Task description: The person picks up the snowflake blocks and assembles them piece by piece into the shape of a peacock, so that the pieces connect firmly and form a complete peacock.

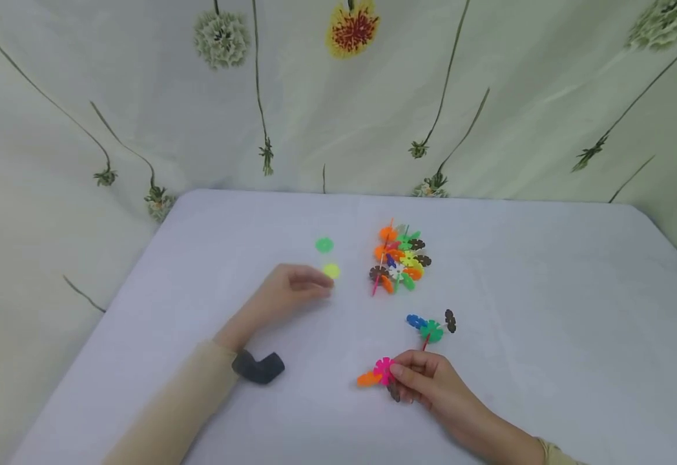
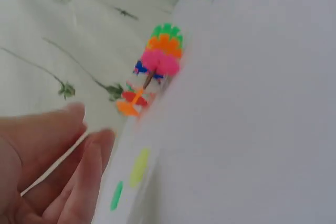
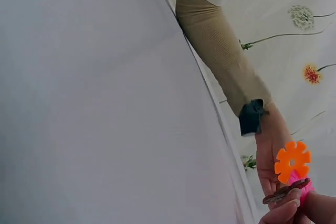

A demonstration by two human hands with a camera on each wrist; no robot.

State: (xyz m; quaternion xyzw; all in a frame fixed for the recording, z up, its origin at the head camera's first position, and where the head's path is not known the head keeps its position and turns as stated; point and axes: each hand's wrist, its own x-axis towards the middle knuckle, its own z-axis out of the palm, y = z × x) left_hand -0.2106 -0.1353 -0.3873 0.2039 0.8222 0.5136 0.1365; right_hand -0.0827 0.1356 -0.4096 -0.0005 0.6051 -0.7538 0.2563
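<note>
My right hand pinches a pink notched plastic disc between thumb and fingers. An orange disc and a brown disc are joined to it. My left hand reaches over the table beside a yellow disc, its fingertips right at that disc's edge in the head view. In the left wrist view, nothing lies between its bent thumb and fingers. A green disc lies just behind the yellow one.
A cluster of joined coloured discs and sticks lies right of my left hand. A smaller piece of blue, green and brown discs with a red stick lies behind my right hand. The white table meets a flower-printed cloth at the back.
</note>
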